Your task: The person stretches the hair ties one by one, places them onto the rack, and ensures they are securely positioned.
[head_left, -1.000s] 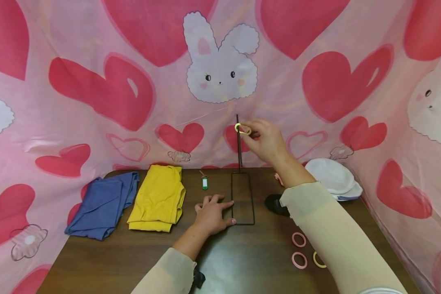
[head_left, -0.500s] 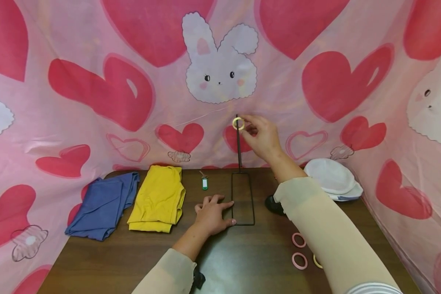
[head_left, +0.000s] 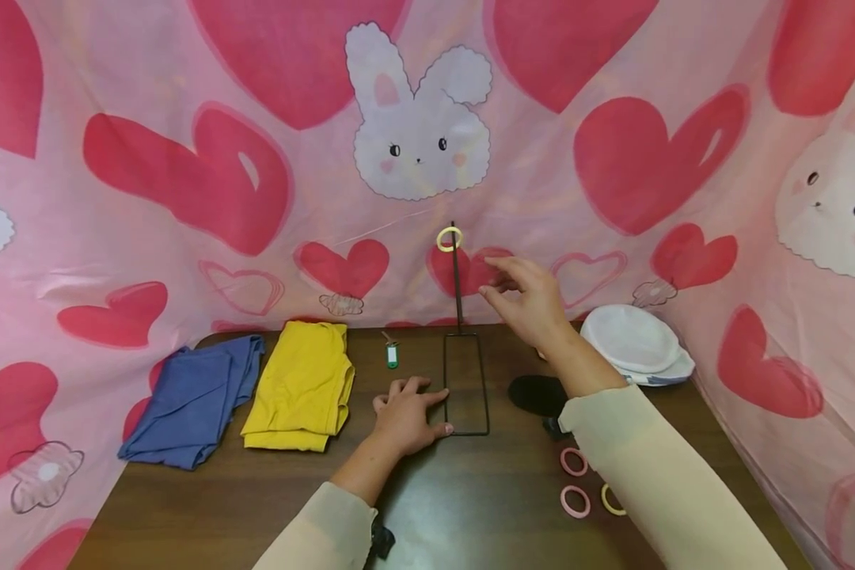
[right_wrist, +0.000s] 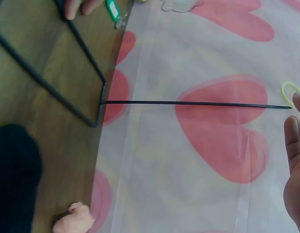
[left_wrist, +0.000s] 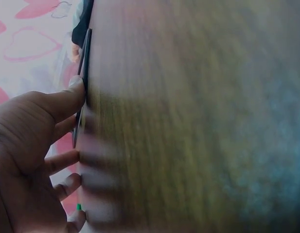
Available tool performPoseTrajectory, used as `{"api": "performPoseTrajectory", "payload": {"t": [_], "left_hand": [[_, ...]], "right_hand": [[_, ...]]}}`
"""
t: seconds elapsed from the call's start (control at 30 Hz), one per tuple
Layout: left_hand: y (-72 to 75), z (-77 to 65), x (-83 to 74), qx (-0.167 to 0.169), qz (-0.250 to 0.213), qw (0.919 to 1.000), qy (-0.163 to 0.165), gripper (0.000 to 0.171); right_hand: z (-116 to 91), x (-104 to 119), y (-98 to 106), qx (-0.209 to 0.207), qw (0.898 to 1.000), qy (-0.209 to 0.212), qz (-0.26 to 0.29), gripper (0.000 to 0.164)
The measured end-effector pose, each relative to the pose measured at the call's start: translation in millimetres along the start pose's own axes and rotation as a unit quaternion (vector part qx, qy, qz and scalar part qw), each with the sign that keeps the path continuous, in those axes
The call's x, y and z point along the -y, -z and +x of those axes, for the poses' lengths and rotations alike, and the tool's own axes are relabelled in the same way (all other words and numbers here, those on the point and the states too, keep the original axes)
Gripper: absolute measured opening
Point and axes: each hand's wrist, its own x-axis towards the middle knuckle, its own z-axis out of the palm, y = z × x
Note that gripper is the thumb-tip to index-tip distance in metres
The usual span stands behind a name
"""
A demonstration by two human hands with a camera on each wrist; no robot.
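Note:
A black wire stand [head_left: 457, 289] has a flat rectangular base on the table and one upright rod. Near the rod's top, a pale yellow ring [head_left: 438, 241] appears looped around it, tilted. My right hand [head_left: 534, 305] hovers to the right of the rod, thumb and fingers apart, holding nothing in the head view. In the right wrist view the ring [right_wrist: 284, 92] shows beside the fingertips [right_wrist: 299, 102]. On the table, my left hand [head_left: 408, 419] rests with spread fingers, its thumb and index finger touching the left side of the base; the thumb [left_wrist: 69, 102] presses the wire.
Two pink rings [head_left: 575, 502] and a yellow ring [head_left: 608, 500] lie at right, partly by the sleeve. Folded yellow cloth [head_left: 299, 388], blue cloth [head_left: 192, 400] and a green key tag [head_left: 392, 355] lie left. A black object [head_left: 537, 394] and white cap [head_left: 634, 340] are right.
My right hand has let go of the yellow ring and moved down and right, away from the rod. The ring stays near the rod's top. My left hand has kept its place.

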Motion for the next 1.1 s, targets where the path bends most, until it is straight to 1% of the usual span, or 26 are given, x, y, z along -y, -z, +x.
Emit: {"api": "performPoseTrajectory", "payload": {"t": [0.13, 0.3, 0.37, 0.53, 0.77, 1.0, 1.1], "left_hand": [[0.1, 1.7, 1.1, 0.002, 0.005, 1.0000, 0.001, 0.065], [5.6, 6.3, 0.2, -0.004, 0.007, 0.9999, -0.008, 0.066], [8.0, 8.1, 0.0, -0.007, 0.005, 0.9999, -0.011, 0.066], [11.4, 9.6, -0.5, -0.002, 0.002, 1.0000, -0.005, 0.066], [7.2, 9.5, 0.1, 0.005, 0.004, 1.0000, 0.004, 0.067], [2.7, 8.0, 0.5, 0.009, 0.003, 0.9999, 0.006, 0.067], [1.1, 6.8, 1.3, 0.011, 0.006, 0.9999, 0.009, 0.067]], "right_hand": [[-17.8, -2.4, 7.0, 0.009, 1.000, 0.010, -0.007, 0.041], [-37.5, -4.4, 18.9, 0.021, 0.999, 0.006, -0.024, 0.038], [-44.7, -3.9, 23.6, 0.030, 0.999, 0.007, -0.031, 0.037], [-64.0, -2.3, 32.5, 0.057, 0.997, 0.011, -0.046, 0.037], [-97.3, -3.3, 41.9, 0.099, 0.993, 0.001, -0.063, 0.039], [-132.7, -7.0, 50.4, 0.124, 0.989, 0.008, -0.085, 0.041], [-146.5, -7.6, 53.3, 0.135, 0.987, 0.000, -0.084, 0.043]]}}
